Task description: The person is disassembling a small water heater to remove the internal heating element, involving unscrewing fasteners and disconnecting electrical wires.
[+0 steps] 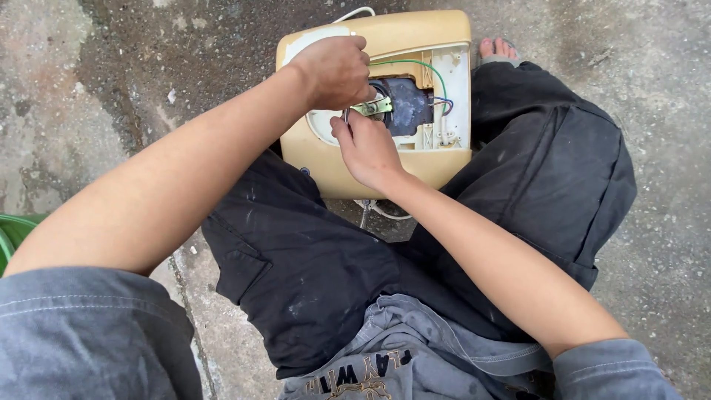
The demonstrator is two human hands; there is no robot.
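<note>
Yellowed plastic makes up the casing of the appliance base (385, 167) that is lying on the concrete floor (89, 89) between the person's knees, its open underside facing up. In the head view, the left hand (337, 70) is resting curled over the white inner panel (452, 89) at the opening, its fingers closed near a small metal bracket (374, 108); whether they are actually pinching it cannot be told. The right hand (366, 148) is coming in from below, fingertips closed around a thin metal tool (346, 115) whose tip is pointing up toward the bracket. Just right of both hands a dark motor (407, 104) is sitting in the cavity, with green wire (426, 67) arching over it. Black trousers (311, 259) are covering the crossed legs, and bare toes (498, 48) are showing beyond the casing. A green hose (11, 230) is lying at the left edge.
</note>
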